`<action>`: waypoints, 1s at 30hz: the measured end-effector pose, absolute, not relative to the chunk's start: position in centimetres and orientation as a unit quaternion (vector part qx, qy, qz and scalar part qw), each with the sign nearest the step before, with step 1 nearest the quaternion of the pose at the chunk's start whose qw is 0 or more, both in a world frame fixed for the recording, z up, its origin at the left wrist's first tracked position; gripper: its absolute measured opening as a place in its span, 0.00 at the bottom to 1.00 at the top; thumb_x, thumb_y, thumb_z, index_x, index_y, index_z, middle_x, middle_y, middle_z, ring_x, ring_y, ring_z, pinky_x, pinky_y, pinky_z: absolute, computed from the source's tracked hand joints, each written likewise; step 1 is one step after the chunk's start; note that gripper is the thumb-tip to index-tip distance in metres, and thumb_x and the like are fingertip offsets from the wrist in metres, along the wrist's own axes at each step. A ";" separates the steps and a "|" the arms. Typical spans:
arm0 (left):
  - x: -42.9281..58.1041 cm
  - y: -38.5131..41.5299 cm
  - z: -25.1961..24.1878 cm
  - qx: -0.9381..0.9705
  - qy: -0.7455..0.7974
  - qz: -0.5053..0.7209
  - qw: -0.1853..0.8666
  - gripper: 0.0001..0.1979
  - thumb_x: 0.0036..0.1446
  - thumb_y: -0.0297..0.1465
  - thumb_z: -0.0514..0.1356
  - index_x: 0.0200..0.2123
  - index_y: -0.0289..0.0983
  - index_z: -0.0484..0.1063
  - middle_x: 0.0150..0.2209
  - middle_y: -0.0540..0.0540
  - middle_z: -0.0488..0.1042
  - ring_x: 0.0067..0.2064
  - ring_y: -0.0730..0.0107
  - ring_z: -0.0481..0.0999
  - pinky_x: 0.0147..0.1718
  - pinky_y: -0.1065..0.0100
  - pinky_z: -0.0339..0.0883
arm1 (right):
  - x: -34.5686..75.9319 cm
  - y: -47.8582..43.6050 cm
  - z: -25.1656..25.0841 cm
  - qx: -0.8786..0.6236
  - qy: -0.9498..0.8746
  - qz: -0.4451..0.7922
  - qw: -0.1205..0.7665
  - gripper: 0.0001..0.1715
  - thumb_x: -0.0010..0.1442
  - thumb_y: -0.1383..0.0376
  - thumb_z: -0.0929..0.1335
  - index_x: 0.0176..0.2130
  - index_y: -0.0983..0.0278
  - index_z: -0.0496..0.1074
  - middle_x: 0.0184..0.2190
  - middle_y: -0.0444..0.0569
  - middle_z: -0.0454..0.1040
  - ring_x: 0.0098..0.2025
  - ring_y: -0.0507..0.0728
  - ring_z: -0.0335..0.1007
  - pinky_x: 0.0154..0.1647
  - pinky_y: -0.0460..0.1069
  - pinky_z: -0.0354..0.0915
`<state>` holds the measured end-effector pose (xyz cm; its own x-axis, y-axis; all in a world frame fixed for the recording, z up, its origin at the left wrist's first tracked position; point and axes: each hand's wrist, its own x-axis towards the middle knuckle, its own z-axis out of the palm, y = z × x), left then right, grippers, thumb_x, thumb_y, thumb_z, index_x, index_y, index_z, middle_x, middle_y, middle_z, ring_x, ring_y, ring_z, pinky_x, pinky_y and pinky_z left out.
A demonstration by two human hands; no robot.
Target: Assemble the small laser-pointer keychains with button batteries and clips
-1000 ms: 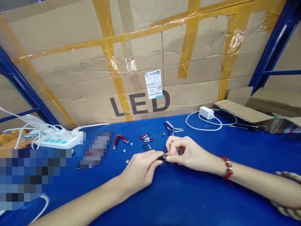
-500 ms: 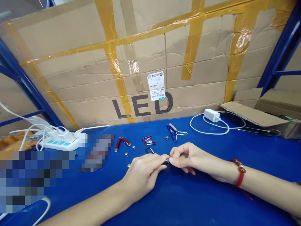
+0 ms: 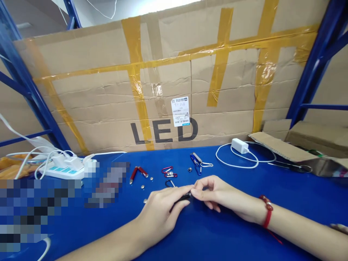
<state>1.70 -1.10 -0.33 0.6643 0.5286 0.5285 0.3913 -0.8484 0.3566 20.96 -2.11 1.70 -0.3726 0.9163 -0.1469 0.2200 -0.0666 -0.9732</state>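
My left hand and my right hand meet low over the blue table. Both pinch a small black cylinder, a tiny flashlight body, held between the fingertips. The left fingers wrap its left end, the right thumb and forefinger close on its right end. Just beyond the hands lie a black clip, red clips, two red flashlight pieces, a blue flashlight with a silver clip and several button cells.
A taped cardboard sheet marked LED stands along the back. A white power strip with plugs sits at the left. A white charger and cable lie at the right, beside an open carton.
The view has tilted up, so everything sits lower in the picture. My right fingers have closed flatter onto the cylinder's end; the hands stay joined at the same spot on the table.
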 end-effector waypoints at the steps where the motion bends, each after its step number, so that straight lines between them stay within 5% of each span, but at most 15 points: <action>1: 1.7 -1.2 -0.3 0.906 0.256 0.320 0.104 0.18 0.58 0.27 0.53 0.52 0.46 0.62 0.45 0.50 0.73 0.43 0.70 0.74 0.43 0.70 0.67 | 20.9 -2.1 1.7 -0.469 -0.608 0.561 0.309 0.22 0.45 0.51 0.70 0.22 0.67 0.64 0.14 0.38 0.59 0.16 0.44 0.51 0.15 0.39 0.49; 12: 1.8 -1.5 -0.1 0.897 0.305 0.303 0.100 0.11 0.57 0.28 0.52 0.44 0.41 0.67 0.37 0.48 0.75 0.35 0.68 0.74 0.37 0.69 0.68 | 21.0 -2.1 1.5 -0.459 -0.621 0.555 0.309 0.23 0.46 0.49 0.69 0.25 0.67 0.66 0.15 0.39 0.60 0.17 0.44 0.52 0.15 0.39 0.49; 30: 1.8 -1.7 -0.1 0.893 0.339 0.283 0.083 0.11 0.58 0.30 0.51 0.44 0.40 0.66 0.35 0.46 0.75 0.34 0.66 0.74 0.36 0.68 0.67 | 20.8 -2.3 1.5 -0.475 -0.628 0.528 0.318 0.23 0.45 0.49 0.69 0.23 0.66 0.65 0.14 0.38 0.60 0.16 0.45 0.53 0.15 0.40 0.50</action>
<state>1.82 -1.74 -0.08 0.6097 0.6529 0.4494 0.5592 -0.7562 0.3399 20.79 -2.30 1.54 -0.3477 0.9320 -0.1023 0.2613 -0.0084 -0.9652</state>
